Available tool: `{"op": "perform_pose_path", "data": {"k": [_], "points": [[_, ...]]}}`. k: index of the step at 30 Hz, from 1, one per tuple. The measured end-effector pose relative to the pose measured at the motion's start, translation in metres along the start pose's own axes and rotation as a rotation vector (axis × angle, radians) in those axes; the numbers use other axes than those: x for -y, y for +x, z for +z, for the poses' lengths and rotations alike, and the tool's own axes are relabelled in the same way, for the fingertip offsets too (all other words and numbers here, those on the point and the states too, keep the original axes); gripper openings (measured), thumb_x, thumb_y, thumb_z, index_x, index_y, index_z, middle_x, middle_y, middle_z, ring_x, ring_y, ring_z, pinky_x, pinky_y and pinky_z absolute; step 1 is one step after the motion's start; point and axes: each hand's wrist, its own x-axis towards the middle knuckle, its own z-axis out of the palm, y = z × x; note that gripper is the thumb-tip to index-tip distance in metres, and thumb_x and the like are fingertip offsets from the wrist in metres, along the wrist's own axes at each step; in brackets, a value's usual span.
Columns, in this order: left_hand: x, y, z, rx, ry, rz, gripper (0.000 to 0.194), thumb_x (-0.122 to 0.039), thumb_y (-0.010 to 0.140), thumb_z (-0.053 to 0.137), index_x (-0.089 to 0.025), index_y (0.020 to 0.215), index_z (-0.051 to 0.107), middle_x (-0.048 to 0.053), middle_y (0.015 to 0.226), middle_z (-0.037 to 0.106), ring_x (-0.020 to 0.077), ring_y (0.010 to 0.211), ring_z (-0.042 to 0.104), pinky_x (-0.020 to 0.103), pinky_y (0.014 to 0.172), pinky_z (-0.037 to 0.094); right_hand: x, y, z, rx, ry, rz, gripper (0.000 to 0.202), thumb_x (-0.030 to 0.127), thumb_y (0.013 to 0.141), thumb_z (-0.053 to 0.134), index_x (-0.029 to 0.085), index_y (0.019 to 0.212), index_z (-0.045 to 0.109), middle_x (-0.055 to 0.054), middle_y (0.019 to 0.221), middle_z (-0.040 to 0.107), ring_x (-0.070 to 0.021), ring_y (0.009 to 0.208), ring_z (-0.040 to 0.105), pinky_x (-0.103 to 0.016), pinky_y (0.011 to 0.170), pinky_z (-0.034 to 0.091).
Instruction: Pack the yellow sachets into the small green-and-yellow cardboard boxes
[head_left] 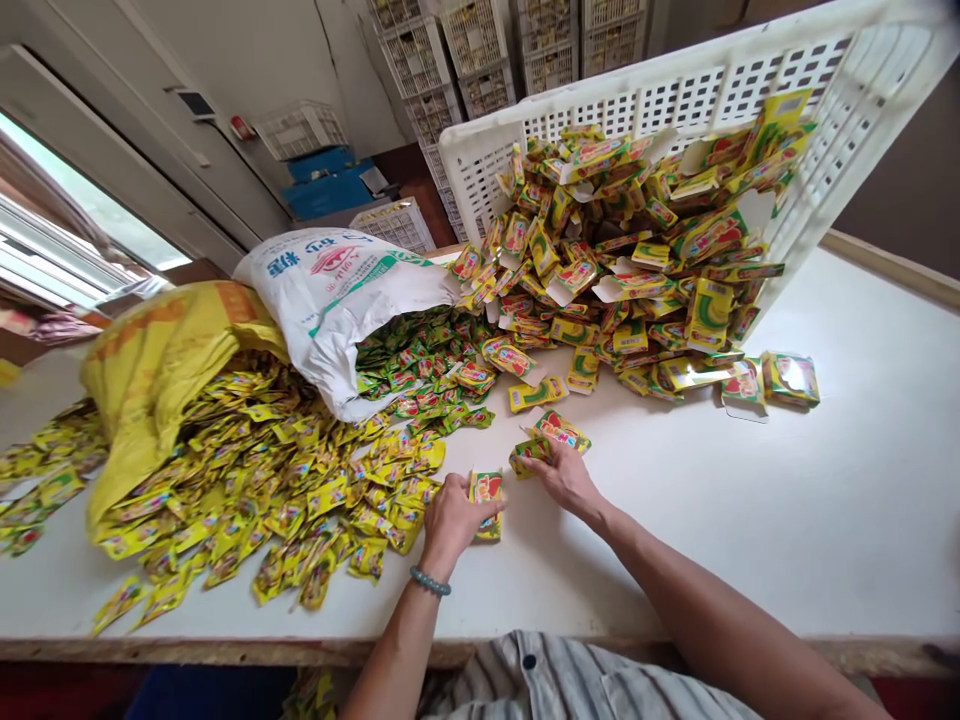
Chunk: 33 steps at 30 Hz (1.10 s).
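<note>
My left hand, a beaded bracelet at its wrist, is closed around a small yellow-and-green candy box at the table's middle. My right hand pinches a small green candy packet just to the right of that box. Another candy box, its end flap open, lies against the fingers of my right hand; whether they grip it too I cannot tell. Yellow packets are heaped to the left of my hands. Green packets spill from a white sack beyond them.
A tipped white plastic basket at the back right spills many candy boxes onto the white table. A yellow sack lies at the left. Stacked crates and a blue box stand behind the table.
</note>
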Motion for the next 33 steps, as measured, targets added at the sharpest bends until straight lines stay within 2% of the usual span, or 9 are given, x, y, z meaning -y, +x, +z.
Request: {"op": "perform_pose_path", "data": {"k": [3, 6, 11, 15, 18, 23, 28, 31, 33], "points": [[-0.002, -0.002, 0.001, -0.030, -0.035, 0.027, 0.050, -0.044, 0.056, 0.078, -0.019, 0.090, 0.052, 0.011, 0.087, 0.070, 0.0279, 0.082, 0.066, 0.029, 0.063, 0.041, 0.000, 0.000, -0.002, -0.007, 0.014, 0.042, 0.040, 0.035, 0.073, 0.063, 0.022, 0.111, 0.063, -0.004, 0.090, 0.072, -0.0235, 0.087, 0.064, -0.040, 0.080, 0.050], [-0.001, -0.006, 0.005, -0.045, -0.167, 0.061, 0.045, -0.031, 0.061, 0.074, -0.019, 0.098, 0.050, 0.009, 0.086, 0.070, 0.0261, 0.075, 0.066, 0.030, 0.061, 0.044, 0.004, 0.001, -0.004, -0.007, 0.161, 0.076, 0.032, 0.038, 0.070, 0.066, 0.021, 0.097, 0.065, -0.004, 0.088, 0.072, -0.0229, 0.085, 0.064, -0.039, 0.080, 0.050], [0.010, -0.011, 0.011, 0.236, -0.821, 0.159, 0.055, -0.033, 0.064, 0.075, -0.019, 0.111, 0.050, 0.007, 0.092, 0.071, 0.0217, 0.076, 0.067, 0.030, 0.066, 0.051, 0.015, 0.001, -0.003, 0.102, 0.508, 0.080, 0.033, 0.043, 0.067, 0.072, 0.019, 0.087, 0.062, -0.003, 0.084, 0.069, -0.0194, 0.080, 0.063, -0.035, 0.081, 0.049], [0.012, -0.019, 0.010, 0.286, -1.144, 0.118, 0.045, -0.036, 0.065, 0.078, -0.015, 0.100, 0.057, 0.007, 0.091, 0.071, 0.0182, 0.076, 0.066, 0.027, 0.067, 0.052, 0.013, -0.001, -0.004, 0.261, 0.384, 0.109, 0.031, 0.043, 0.067, 0.074, 0.019, 0.081, 0.062, 0.002, 0.070, 0.062, -0.0152, 0.068, 0.057, -0.030, 0.071, 0.047], [0.010, -0.026, 0.011, 0.329, -1.211, 0.090, 0.044, -0.032, 0.062, 0.081, -0.015, 0.096, 0.059, 0.005, 0.085, 0.071, 0.0154, 0.068, 0.065, 0.024, 0.062, 0.050, 0.007, -0.002, -0.004, 0.323, 0.238, 0.159, 0.029, 0.043, 0.067, 0.073, 0.018, 0.071, 0.059, 0.001, 0.069, 0.059, -0.0143, 0.067, 0.053, -0.028, 0.065, 0.044], [0.006, -0.028, 0.017, 0.374, -1.250, 0.035, 0.047, -0.029, 0.059, 0.083, -0.015, 0.098, 0.062, 0.006, 0.090, 0.072, 0.0176, 0.074, 0.067, 0.026, 0.067, 0.051, 0.006, -0.005, 0.001, 0.286, -0.041, 0.011, 0.026, 0.035, 0.067, 0.073, 0.019, 0.062, 0.053, 0.001, 0.072, 0.052, -0.0135, 0.068, 0.047, -0.026, 0.061, 0.039], [0.002, -0.025, 0.016, 0.318, -1.350, -0.021, 0.051, -0.030, 0.058, 0.083, -0.015, 0.102, 0.061, 0.008, 0.101, 0.071, 0.0198, 0.081, 0.068, 0.030, 0.074, 0.052, 0.016, -0.007, 0.003, 0.153, -0.067, -0.078, 0.034, 0.049, 0.075, 0.066, 0.020, 0.065, 0.052, 0.001, 0.071, 0.051, -0.0155, 0.070, 0.047, -0.030, 0.066, 0.040], [0.001, -0.024, 0.015, 0.309, -1.355, -0.021, 0.054, -0.030, 0.058, 0.084, -0.016, 0.104, 0.060, 0.007, 0.097, 0.072, 0.0197, 0.079, 0.068, 0.029, 0.071, 0.052, 0.018, -0.008, 0.004, 0.175, -0.117, -0.180, 0.039, 0.053, 0.079, 0.062, 0.019, 0.060, 0.057, -0.004, 0.083, 0.055, -0.0198, 0.084, 0.050, -0.035, 0.079, 0.040], [0.002, -0.025, 0.014, 0.320, -1.358, -0.023, 0.055, -0.030, 0.058, 0.084, -0.015, 0.105, 0.060, 0.007, 0.094, 0.072, 0.0200, 0.078, 0.068, 0.029, 0.070, 0.052, 0.017, -0.008, 0.005, 0.209, -0.055, -0.162, 0.038, 0.054, 0.081, 0.058, 0.019, 0.067, 0.063, -0.006, 0.090, 0.057, -0.0211, 0.089, 0.051, -0.035, 0.078, 0.042]]}}
